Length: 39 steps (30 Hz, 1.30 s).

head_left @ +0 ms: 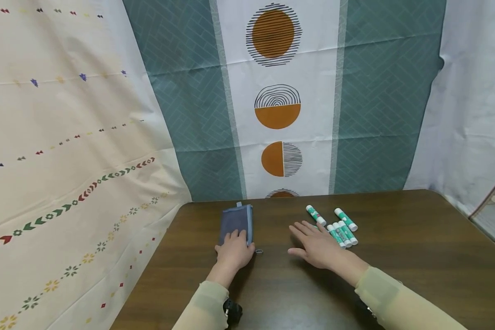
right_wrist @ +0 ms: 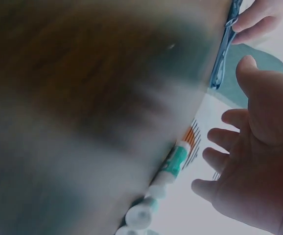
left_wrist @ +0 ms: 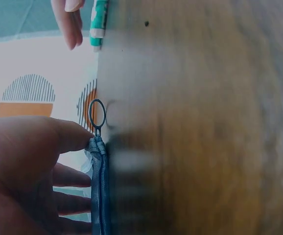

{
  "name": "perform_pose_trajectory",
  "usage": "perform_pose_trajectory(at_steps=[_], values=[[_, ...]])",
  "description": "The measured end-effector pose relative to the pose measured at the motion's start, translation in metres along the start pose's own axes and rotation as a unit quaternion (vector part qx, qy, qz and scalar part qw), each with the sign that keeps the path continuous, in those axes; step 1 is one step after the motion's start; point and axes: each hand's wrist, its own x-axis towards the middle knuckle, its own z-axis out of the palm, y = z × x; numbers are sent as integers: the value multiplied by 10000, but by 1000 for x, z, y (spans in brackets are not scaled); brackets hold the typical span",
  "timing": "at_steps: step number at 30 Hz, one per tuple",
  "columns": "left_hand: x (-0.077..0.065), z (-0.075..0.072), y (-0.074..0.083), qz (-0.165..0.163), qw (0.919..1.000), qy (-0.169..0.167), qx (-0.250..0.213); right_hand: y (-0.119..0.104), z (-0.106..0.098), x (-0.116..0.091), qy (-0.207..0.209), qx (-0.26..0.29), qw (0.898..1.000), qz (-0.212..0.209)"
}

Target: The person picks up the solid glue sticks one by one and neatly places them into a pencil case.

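Fingers of the left hand (head_left: 234, 253) are spread and nearly straight, their tips resting on the near end of a blue pouch (head_left: 234, 219), with the thumb against its edge. Those of the right hand (head_left: 315, 245) are wide and extended around nothing.

Each glue stick, such as the far left one (head_left: 315, 214), carries a green and white label with dark and reddish marks; the print is too small to read.

Both forearms reach forward from the near side in pale yellow sleeves (head_left: 204, 305), palms down. The left one points nearly straight ahead, with something black strapped at the wrist. The right one slants in toward the middle, its hand raised above the brown table (head_left: 284, 293) with a shadow beneath, its fingertips near the sticks.

The pouch lies flat on the table's left part, a small pale tab at its far end and a lighter blue edge on its right. A metal ring (head_left: 259, 251) is attached at the near right corner, by the thumb. What is inside the pouch cannot be told. On the right, three sticks lie side by side, another just beyond them, and the far left one slightly apart; something green is mostly hidden by the right fingertips.
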Motion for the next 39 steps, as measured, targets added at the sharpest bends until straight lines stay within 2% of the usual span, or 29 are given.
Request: perform_pose_trajectory(at_steps=[11,15,22,29,39], values=[[-2,1,6,166,9998,55,-88,18,-1,-14,340,-80,9994,32],[-3,1,11,276,9995,95,-105,18,-7,-20,277,34,9995,111],[-3,5,20,398,9990,147,-150,27,-15,-30,506,38,9985,214],[-2,9,27,477,9982,129,-329,40,-24,-38,617,402,9960,499],[-8,10,44,782,9968,119,-66,51,-23,-44,563,482,9948,703]])
